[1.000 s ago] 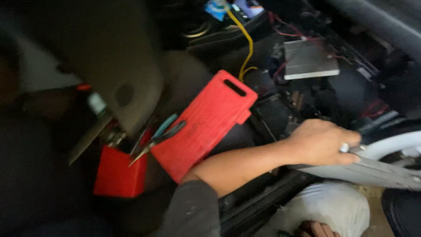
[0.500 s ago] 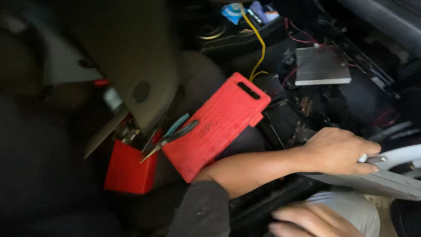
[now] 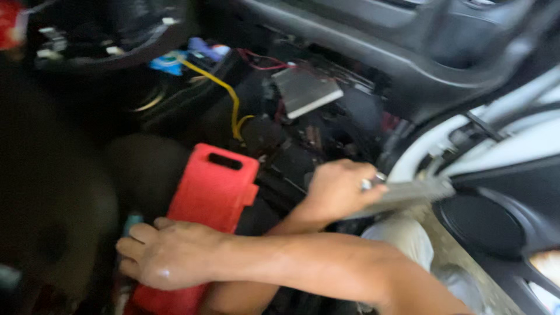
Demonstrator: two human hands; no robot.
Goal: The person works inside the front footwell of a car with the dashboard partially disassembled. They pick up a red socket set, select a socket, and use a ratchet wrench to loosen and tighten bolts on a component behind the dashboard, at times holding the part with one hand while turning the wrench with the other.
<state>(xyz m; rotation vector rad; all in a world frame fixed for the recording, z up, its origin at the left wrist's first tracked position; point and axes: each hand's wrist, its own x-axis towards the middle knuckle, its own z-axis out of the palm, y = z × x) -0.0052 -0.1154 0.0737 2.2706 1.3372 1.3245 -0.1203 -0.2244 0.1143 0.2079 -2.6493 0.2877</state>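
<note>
Head view: right hand (image 3: 169, 254) presses flat, fingers spread, on the red case (image 3: 204, 216), whose handle end points up-right; left hand (image 3: 338, 189) pinches a grey trim strip (image 3: 408, 192).

Pretty messy down in that footwell — a yellow wire (image 3: 228, 99) ran down through the dark clutter, with thin red wires (image 3: 262, 61) looping just above a grey metal box (image 3: 307, 91) that sat tilted. Blue connectors (image 3: 169, 63) were bunched up at the top end of the yellow wire. Off to the right was the open car door (image 3: 513, 175) — white frame, dark trim, and a round speaker grille (image 3: 481, 224) low down.
</note>
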